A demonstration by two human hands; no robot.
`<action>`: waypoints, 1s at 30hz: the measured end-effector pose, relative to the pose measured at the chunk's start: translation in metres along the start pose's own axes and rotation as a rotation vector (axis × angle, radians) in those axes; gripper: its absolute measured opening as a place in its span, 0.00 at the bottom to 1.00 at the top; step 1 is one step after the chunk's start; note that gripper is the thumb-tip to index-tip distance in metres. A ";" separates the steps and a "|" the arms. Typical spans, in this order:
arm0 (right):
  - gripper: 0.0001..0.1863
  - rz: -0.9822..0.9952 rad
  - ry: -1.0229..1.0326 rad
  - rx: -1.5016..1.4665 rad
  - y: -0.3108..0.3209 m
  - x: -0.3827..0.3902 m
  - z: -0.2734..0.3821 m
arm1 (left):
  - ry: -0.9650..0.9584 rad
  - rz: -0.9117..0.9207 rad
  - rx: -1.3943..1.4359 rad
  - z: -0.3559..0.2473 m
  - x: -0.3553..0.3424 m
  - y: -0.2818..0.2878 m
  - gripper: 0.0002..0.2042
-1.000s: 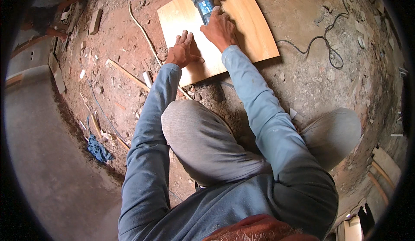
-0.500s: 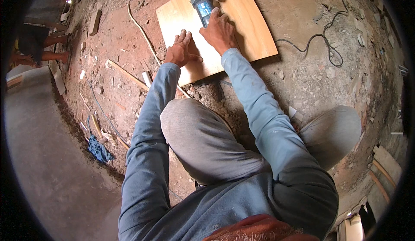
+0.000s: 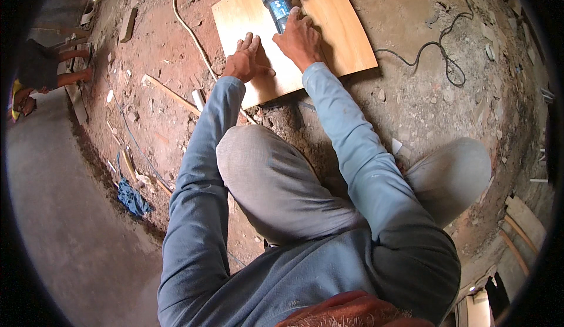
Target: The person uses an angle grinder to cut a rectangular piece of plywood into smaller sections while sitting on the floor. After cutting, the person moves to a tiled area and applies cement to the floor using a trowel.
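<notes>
My right hand (image 3: 298,40) is closed around the rear body of a handheld power tool (image 3: 277,3). The tool has a grey head and a blue-labelled barrel, and it lies over a light plywood sheet (image 3: 341,24). My left hand (image 3: 244,60) presses on the sheet's near left part, fingers stretched out and thumb apart, holding nothing. Its fingertips are a short way left of the tool. The tool's working end faces away from me, and I cannot make out its contact with the wood.
A dark cord (image 3: 437,45) loops over the dirt on the right. On the left lie a pale hose (image 3: 191,36), a wood strip (image 3: 170,95), a blue rag (image 3: 133,198) and rubble. Beyond the concrete slab (image 3: 76,209), another person (image 3: 41,71) bends down at the far left.
Both hands keep their places on the sheet and the tool, with hardly any visible shift. At the far left, the other person has bent further into view.
</notes>
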State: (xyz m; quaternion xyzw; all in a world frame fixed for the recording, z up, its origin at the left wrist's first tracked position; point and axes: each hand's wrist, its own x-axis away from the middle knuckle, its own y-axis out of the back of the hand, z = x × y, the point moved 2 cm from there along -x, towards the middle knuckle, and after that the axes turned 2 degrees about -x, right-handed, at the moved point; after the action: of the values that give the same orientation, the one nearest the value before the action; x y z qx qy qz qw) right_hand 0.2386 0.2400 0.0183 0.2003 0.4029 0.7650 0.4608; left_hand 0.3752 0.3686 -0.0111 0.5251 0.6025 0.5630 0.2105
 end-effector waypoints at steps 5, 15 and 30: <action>0.45 0.076 -0.035 -0.039 -0.003 0.002 -0.004 | -0.008 -0.008 -0.038 0.008 -0.003 -0.006 0.64; 0.48 0.118 -0.060 -0.089 0.000 0.009 -0.005 | -0.002 0.005 -0.030 0.004 -0.001 -0.002 0.65; 0.47 0.138 -0.051 -0.116 0.004 0.020 -0.008 | 0.012 0.017 -0.068 0.004 0.000 -0.001 0.64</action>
State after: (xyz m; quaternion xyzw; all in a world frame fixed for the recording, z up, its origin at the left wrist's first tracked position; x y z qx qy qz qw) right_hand 0.2212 0.2533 0.0153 0.2196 0.3312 0.8117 0.4280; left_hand 0.3778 0.3703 -0.0131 0.5194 0.5798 0.5881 0.2197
